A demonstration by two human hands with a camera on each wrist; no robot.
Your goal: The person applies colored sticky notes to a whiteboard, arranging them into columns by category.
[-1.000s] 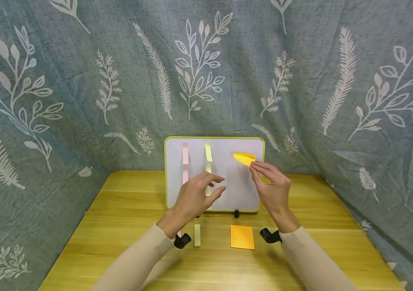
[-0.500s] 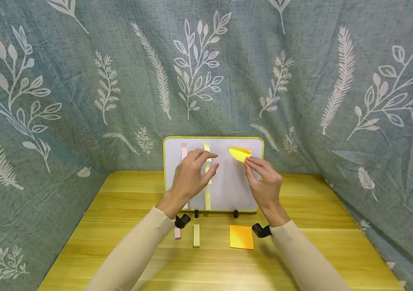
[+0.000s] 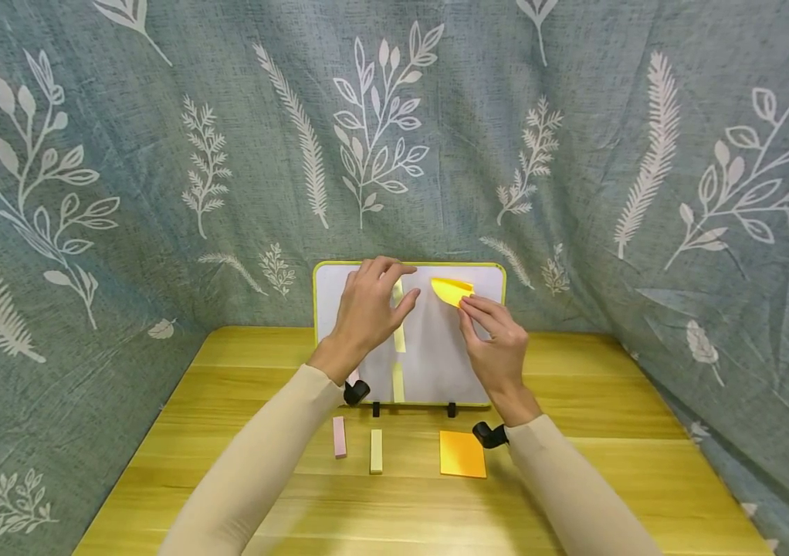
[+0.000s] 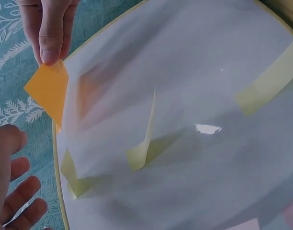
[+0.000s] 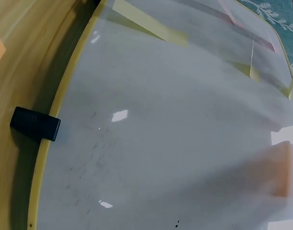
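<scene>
My right hand (image 3: 499,347) pinches an orange sticky note (image 3: 452,291) by its lower right edge, in front of the upper right of a whiteboard (image 3: 436,371). The note curls and stays apart from the board; the left wrist view has the orange note (image 4: 48,93) beside its reflection. My left hand (image 3: 365,309) is raised before the board's upper left part, holding nothing, with thumb and fingers spread. A column of pale yellow sticky strips (image 3: 397,382) is stuck on the board, their free ends lifting in the left wrist view. Pink strips are mostly hidden behind the left hand.
On the wooden table (image 3: 228,463) before the board lie a pink strip pad (image 3: 340,438), a yellow strip pad (image 3: 377,452) and an orange sticky note pad (image 3: 462,454). Black feet (image 3: 452,410) prop up the yellow-rimmed board. A patterned cloth (image 3: 436,154) hangs behind.
Both hands have risen along the board, the left one most. The right hand has also shifted left, bringing the orange note with it. The pink strip pad has come into full view.
</scene>
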